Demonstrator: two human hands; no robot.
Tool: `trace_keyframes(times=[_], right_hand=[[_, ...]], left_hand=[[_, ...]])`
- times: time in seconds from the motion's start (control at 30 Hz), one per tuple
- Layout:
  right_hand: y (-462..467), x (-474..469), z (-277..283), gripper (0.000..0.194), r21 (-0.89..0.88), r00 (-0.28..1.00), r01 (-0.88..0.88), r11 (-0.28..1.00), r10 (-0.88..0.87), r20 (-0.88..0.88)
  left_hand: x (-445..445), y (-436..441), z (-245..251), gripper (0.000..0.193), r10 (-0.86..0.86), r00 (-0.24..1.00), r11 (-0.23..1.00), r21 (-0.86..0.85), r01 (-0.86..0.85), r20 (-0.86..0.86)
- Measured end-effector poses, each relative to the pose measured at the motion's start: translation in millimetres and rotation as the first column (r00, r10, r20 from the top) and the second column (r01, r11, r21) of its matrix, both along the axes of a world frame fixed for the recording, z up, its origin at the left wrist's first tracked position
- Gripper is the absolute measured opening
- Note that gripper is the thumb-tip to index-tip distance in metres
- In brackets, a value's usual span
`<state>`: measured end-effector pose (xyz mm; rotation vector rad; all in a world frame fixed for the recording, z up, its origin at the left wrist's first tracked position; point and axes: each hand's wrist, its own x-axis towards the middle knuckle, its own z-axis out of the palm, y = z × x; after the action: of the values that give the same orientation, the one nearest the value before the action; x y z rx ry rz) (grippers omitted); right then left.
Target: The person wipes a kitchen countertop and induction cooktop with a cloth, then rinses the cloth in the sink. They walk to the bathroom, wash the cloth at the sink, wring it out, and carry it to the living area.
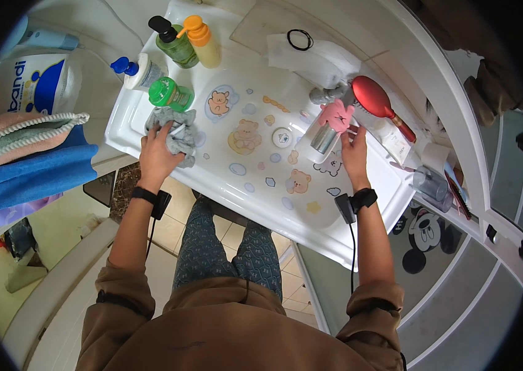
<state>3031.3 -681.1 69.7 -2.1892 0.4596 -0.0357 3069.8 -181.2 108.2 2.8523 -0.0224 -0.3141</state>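
Note:
My left hand [158, 150] presses on a crumpled grey cloth [187, 132] at the left side of the white washbasin [252, 206], its fingers curled into the folds. A green-lidded jar [171, 94] stands just beyond the cloth. On the basin's right, my right hand [355, 148] is beside a pink animal-shaped piece [337, 116] and a shiny metal cylinder [324, 139]. Its fingertips are close to the pink piece; whether they grip anything cannot be made out. Bear stickers [244, 137] and a round white drain cover [282, 137] mark the basin's floor.
Pump bottles, one green [178, 48], one yellow [205, 44] and one white [144, 74], stand at the back left. A red hairbrush [372, 97], a white tube [393, 139] and a clear cup [428, 183] line the right edge. Towels [34, 167] hang at left.

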Motion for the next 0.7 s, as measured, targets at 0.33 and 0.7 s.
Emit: trace_keyframes(times=[0.33,0.7], right_hand=[[-32,54,-49,0.028,-0.092,0.973,-0.013,0.996,0.034,0.23],[-88,51,-87,0.037,0.077,0.987,-0.107,0.991,0.097,0.129]], left_hand=[[-26,-61,-29,0.073,0.101,0.836,0.506,-0.696,-0.51,-0.54],[-38,-133,-75,0.058,-0.086,0.72,0.516,-0.649,-0.559,-0.688]])
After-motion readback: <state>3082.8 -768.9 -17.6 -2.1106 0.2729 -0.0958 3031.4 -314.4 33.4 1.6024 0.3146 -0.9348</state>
